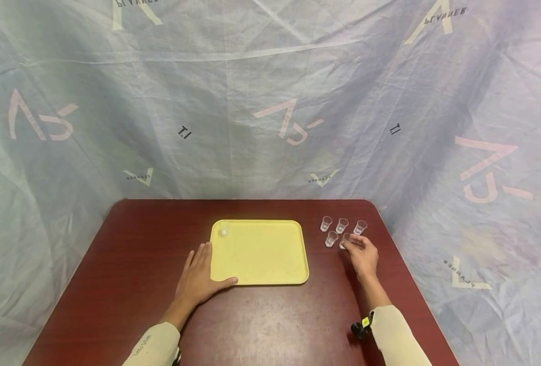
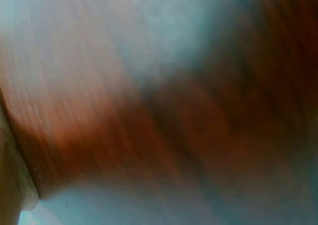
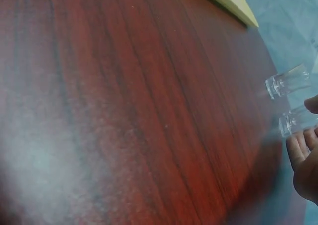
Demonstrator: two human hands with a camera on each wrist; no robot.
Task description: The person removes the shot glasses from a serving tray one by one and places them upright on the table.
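Observation:
A yellow tray (image 1: 261,254) lies mid-table with one small clear cup (image 1: 224,230) in its far left corner. My left hand (image 1: 199,274) rests flat on the table, fingers along the tray's left edge and thumb at its near edge. To the tray's right stand several more clear cups (image 1: 341,225). My right hand (image 1: 352,245) pinches the nearest one (image 1: 344,241). The right wrist view shows that cup (image 3: 293,121) between my thumb and fingers (image 3: 299,149), with another cup (image 3: 288,81) beyond it. The left wrist view is only blurred table.
The dark red wooden table (image 1: 270,320) ends close behind the cups and to their right. Pale printed sheeting (image 1: 270,101) hangs all around. A tray corner (image 3: 231,4) shows in the right wrist view.

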